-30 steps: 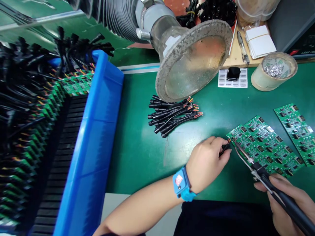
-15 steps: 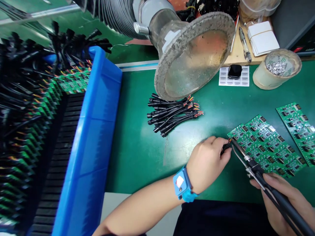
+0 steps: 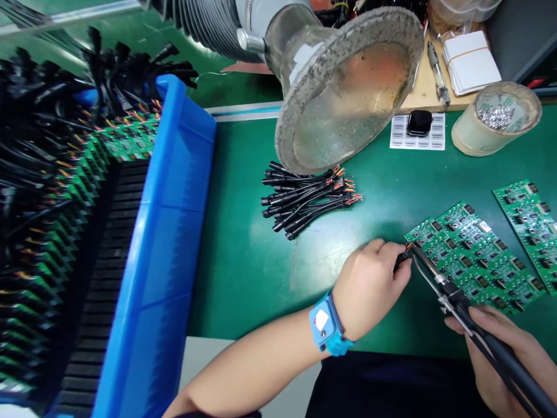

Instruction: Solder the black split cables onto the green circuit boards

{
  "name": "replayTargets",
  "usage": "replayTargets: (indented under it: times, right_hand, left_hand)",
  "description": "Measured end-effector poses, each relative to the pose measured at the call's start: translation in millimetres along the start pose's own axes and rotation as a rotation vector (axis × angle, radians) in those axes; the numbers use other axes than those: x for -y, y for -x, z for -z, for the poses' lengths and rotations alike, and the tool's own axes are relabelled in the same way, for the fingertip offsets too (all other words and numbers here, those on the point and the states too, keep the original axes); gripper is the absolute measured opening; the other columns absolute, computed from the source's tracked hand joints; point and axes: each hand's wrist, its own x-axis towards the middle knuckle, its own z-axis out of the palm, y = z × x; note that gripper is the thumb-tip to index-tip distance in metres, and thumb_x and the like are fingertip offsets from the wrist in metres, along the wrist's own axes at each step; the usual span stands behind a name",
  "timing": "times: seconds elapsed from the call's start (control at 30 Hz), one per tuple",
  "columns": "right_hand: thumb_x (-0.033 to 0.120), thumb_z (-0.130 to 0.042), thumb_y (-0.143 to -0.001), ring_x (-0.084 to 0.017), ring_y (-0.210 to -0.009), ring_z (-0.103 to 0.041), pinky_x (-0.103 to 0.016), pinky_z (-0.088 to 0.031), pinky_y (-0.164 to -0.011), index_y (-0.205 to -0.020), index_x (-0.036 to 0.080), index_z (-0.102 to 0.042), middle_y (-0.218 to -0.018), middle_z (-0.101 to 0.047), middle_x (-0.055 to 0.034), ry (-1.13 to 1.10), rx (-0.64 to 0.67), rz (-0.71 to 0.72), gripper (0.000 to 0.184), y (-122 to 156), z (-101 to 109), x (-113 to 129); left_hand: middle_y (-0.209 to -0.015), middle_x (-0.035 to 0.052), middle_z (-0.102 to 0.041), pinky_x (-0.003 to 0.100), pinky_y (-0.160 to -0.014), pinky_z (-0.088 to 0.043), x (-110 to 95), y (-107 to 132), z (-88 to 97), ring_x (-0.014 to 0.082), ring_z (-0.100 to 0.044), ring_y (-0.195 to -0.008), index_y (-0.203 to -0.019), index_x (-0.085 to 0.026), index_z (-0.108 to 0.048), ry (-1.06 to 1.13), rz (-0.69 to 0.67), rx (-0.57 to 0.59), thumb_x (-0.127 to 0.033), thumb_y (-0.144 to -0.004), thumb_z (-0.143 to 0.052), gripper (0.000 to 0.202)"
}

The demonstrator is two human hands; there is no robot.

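In the head view, the left hand (image 3: 369, 290) pinches a black cable (image 3: 401, 259) at the circuit boards' (image 3: 474, 255) left corner; the right hand (image 3: 516, 342) grips a soldering iron (image 3: 458, 300), tip at the wires. Open bench (image 3: 243, 284) stretches left to the blue bin's (image 3: 174, 197) wall.

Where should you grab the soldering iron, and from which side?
Probably best by the thick black handle of the soldering iron, from the picture's lower right, where the right hand holds it. It slants, with its thin metal tip pointing up-left by the green circuit boards, so the handle end faces the person. Avoid the tip; it may be hot.
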Motion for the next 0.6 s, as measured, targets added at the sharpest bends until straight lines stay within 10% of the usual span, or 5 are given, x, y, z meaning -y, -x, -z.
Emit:
replayTargets:
  times: [0.6]
  right_hand:
    - [0.018, -0.059, -0.08, -0.02, -0.091, -0.066, -0.028, -0.059, -0.075, -0.111, 0.028, -0.057, -0.089, -0.069, 0.0014, 0.085, 0.018, 0.166, 0.032, 1, -2, -5]
  left_hand:
    - [-0.069, 0.0013, -0.059, 0.025, -0.053, -0.049, 2, -2, 2.4, 0.0123, -0.055, -0.056, -0.095, -0.016, -0.064, 0.002, 0.014, 0.026, -0.018, -0.079, -0.059, 0.017]
